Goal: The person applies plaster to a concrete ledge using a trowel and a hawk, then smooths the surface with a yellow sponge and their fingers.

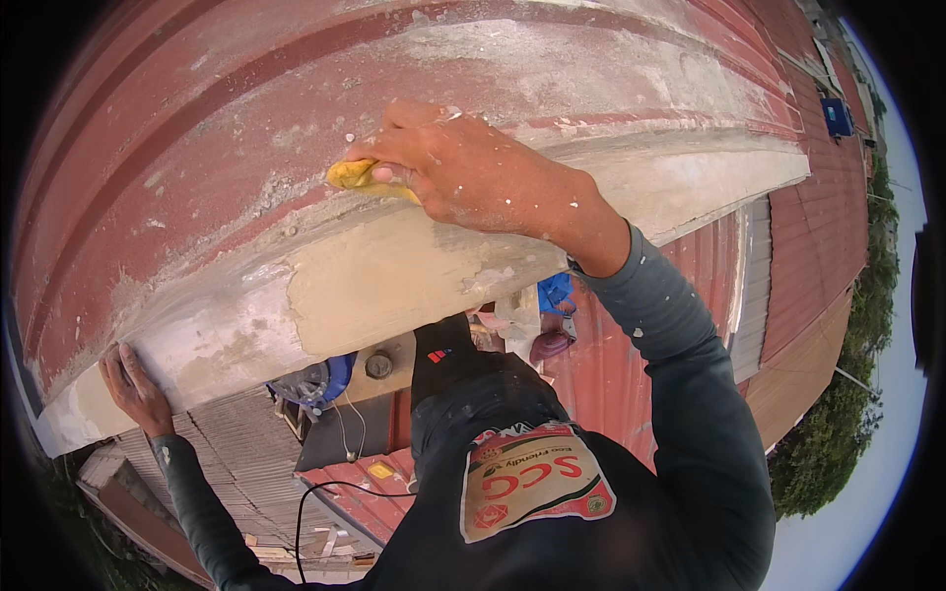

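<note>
My right hand [488,177] pinches a yellow wad [352,174], sponge or cloth, where the red metal sheet [236,158] meets the pale ledge [384,286]. My left hand [136,389] rests loosely spread on the ledge's left end. I seem to be wiping or smoothing; the next stroke calls for even pressure along that 1 seam.

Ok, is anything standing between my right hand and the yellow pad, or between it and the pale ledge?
Nothing visible: your right hand grips the yellow pad directly, and no obstacle shows between that and the pale ledge.
</note>
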### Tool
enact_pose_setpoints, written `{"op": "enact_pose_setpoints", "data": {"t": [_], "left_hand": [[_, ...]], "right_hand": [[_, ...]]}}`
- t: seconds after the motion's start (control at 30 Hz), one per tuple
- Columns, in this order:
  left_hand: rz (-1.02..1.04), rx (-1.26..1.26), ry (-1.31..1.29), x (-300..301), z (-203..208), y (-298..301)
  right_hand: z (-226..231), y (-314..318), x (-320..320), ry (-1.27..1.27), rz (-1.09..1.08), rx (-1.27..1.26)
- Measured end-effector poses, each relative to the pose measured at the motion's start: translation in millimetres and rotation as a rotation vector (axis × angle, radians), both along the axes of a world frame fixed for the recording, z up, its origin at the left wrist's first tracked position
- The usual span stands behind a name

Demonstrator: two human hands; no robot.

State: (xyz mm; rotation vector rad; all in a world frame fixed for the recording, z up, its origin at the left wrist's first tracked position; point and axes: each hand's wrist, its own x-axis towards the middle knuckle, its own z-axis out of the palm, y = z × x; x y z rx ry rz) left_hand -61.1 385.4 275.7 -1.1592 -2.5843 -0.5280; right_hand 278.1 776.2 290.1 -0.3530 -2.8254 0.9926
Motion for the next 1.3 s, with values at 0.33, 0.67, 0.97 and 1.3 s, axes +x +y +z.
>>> {"op": "enact_pose_setpoints", "data": {"t": [0.33,0.67,0.97,1.3], "left_hand": [[-0.035,-0.023,0.082,-16,-8,-7],[-0.01,-0.037,0.157,-51,-18,-11],[0.001,-0.017,0.206,-69,-21,-14],[0.031,-0.031,0.14,-66,-15,-14]], "right_hand": [[-25,39,138,0.106,-0.069,0.227],[-13,-31,229,0.778,-0.602,-0.36],[-91,-136,362,0.863,-0.953,-0.783],[-320,-163,306,0.526,-1.179,-1.136]]}}
